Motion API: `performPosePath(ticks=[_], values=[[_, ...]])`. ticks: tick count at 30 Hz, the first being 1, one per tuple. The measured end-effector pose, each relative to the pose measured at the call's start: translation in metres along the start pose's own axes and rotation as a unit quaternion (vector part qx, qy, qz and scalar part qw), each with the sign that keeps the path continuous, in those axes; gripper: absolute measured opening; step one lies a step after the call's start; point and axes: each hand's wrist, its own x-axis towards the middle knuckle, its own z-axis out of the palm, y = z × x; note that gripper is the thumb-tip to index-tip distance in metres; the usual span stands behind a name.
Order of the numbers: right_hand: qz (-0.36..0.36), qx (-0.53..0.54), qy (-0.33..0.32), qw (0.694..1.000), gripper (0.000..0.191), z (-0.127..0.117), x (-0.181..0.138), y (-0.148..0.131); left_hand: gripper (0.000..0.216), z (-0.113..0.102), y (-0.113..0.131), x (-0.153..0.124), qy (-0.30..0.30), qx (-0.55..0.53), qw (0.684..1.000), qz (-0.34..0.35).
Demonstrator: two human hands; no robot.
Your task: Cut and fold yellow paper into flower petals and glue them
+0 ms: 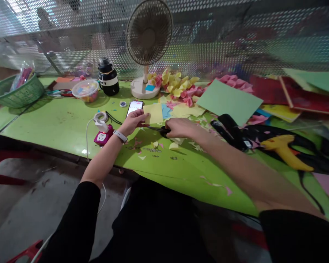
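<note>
Between the thumb and fingers of my left hand (133, 121) is a square of pale yellow paper (154, 113), held just above the table. My right hand (180, 128) is closed round the dark handles of a pair of scissors (162, 130). The scissors' blades point left, beneath the lower edge of the paper; whether they touch it I cannot tell. Behind my left hand lies a phone (135, 106) with its screen lit. Light blue paper pieces (166, 111) and yellow scraps lie close to the held square. Small paper offcuts are strewn below my hands.
A fan (149, 36) stands at the back beside yellow and pink paper flowers (178, 84). To the left are a black bottle (108, 78), a lidded tub (85, 90) and a pink power adapter (102, 137) with a cable. A stapler (230, 132) and yellow glue gun (287, 150) lie right.
</note>
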Motion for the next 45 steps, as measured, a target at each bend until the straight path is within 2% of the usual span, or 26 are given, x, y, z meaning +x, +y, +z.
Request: performPosePath(ticks=[5, 8, 11, 13, 16, 18, 19, 24, 28, 32, 34, 40, 45], values=[[0.021, 0.045, -0.001, 0.999, 0.012, 0.0, 0.0, 0.001, 0.043, 0.0, -0.004, 0.001, -0.01, 0.008, 1.0, 0.013], [0.032, 0.087, 0.043, 0.995, 0.014, 0.002, -0.004, 0.008, 0.046, 0.0, -0.005, 0.001, -0.002, 0.008, 1.0, 0.023], [0.06, 0.197, 0.088, 0.975, 0.015, 0.006, -0.015, 0.022, 0.046, 0.003, -0.004, -0.001, -0.001, 0.002, 1.0, 0.019], [0.076, 0.318, 0.116, 0.938, 0.018, 0.011, -0.027, 0.033, 0.044, 0.006, -0.004, -0.003, -0.002, 0.002, 1.0, 0.008], [0.073, 0.509, 0.143, 0.846, 0.029, 0.022, -0.045, 0.042, 0.039, 0.01, -0.007, -0.002, -0.008, 0.004, 1.0, -0.001], [0.076, 0.586, 0.143, 0.794, 0.041, 0.028, -0.055, 0.043, 0.035, 0.014, -0.01, 0.0, -0.018, 0.001, 1.0, -0.007], [0.081, 0.606, 0.141, 0.779, 0.046, 0.031, -0.059, 0.042, 0.033, 0.016, -0.011, 0.001, -0.025, -0.001, 1.0, -0.012], [0.098, 0.64, 0.153, 0.747, 0.055, 0.037, -0.066, 0.042, 0.026, 0.024, -0.011, 0.007, -0.064, -0.005, 0.998, -0.027], [0.106, 0.676, 0.159, 0.711, 0.051, 0.039, -0.068, 0.05, 0.021, 0.03, -0.007, 0.007, -0.083, -0.016, 0.995, -0.045], [0.094, 0.723, 0.144, 0.669, 0.043, 0.04, -0.073, 0.054, 0.019, 0.038, -0.003, 0.008, -0.067, -0.057, 0.994, -0.071], [0.081, 0.726, 0.127, 0.671, 0.044, 0.042, -0.074, 0.052, 0.019, 0.045, 0.0, 0.008, -0.052, -0.081, 0.992, -0.08], [0.047, 0.664, 0.093, 0.741, 0.051, 0.044, -0.079, 0.039, 0.026, 0.065, 0.0, 0.004, -0.022, -0.107, 0.992, -0.057], [0.046, 0.626, 0.084, 0.774, 0.046, 0.042, -0.083, 0.029, 0.038, 0.069, -0.006, -0.002, -0.018, -0.074, 0.996, -0.041]])
